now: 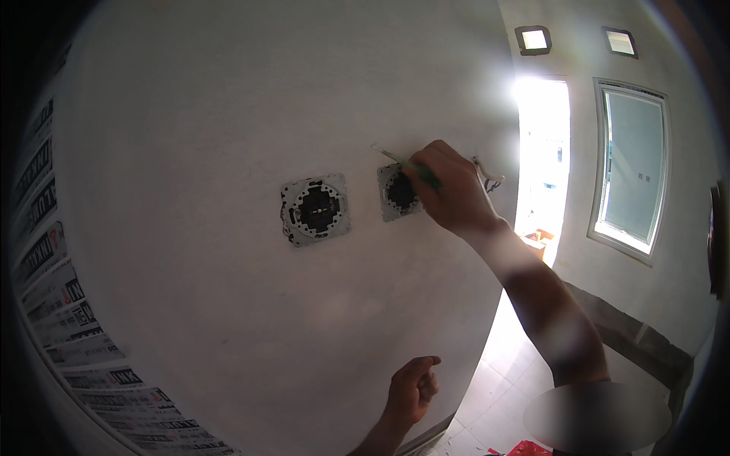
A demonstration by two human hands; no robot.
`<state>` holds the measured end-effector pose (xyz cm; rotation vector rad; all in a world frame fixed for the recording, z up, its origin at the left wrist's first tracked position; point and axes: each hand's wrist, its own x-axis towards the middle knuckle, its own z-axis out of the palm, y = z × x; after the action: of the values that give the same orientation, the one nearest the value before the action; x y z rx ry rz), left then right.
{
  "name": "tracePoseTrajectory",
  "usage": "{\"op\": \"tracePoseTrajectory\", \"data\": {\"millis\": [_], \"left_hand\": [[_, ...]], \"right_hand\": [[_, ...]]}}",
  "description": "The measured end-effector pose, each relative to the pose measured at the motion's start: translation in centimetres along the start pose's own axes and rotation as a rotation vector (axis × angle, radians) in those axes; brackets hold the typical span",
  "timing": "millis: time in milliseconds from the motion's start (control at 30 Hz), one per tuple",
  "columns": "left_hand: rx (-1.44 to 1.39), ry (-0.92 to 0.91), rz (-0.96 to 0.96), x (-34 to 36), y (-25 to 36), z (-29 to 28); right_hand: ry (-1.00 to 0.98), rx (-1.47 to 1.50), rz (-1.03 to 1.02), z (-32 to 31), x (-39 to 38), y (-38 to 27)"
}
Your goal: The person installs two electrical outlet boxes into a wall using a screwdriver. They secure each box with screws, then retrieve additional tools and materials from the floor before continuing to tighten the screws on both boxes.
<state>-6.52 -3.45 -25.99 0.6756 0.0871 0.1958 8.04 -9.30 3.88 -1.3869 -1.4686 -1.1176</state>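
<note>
Nearest, left hand (413, 389) hangs loosely curled, empty. Right hand (449, 188), fingers pinching a green-handled screwdriver (407, 163) slanting toward ten o'clock, works the right socket insert (398, 194).

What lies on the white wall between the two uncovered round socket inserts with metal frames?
Only bare white wall lies between the left socket insert and the right socket insert, where the right hand works, in the head view.

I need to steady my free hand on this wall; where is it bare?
Bare wall lies left of and below the left socket insert, above the left hand. It is crowded around the right socket insert, where the right hand holds a screwdriver.
</note>
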Motion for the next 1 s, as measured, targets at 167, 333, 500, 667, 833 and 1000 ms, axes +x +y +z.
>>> {"op": "tracePoseTrajectory", "data": {"millis": [167, 333, 500, 667, 833, 1000], "left_hand": [[0.011, -0.029, 0.003, -0.1, -0.1, 0.0], [0.018, -0.012, 0.016, -0.3, 0.0, -0.2], [0.038, -0.023, 0.073, -0.3, 0.2, 0.5], [0.049, -0.096, 0.214, 1.4, 3.7, 4.2], [-0.208, -0.227, 0.329, 4.3, 9.6, 12.8], [-0.459, -0.491, 0.327, 6.9, 12.2, 18.9]], "right_hand": [[0.020, -0.028, -0.020, 0.3, 0.3, 0.0], [0.018, -0.037, -0.009, 0.6, 0.3, 0.0], [0.004, -0.095, 0.053, 1.0, 0.3, 0.2], [-0.053, -0.121, 0.337, -0.4, 1.1, -1.6], [-0.210, -0.179, 0.476, -5.9, -0.4, -3.1], [-0.289, -0.248, 0.248, -9.5, -1.9, -5.2]]}}
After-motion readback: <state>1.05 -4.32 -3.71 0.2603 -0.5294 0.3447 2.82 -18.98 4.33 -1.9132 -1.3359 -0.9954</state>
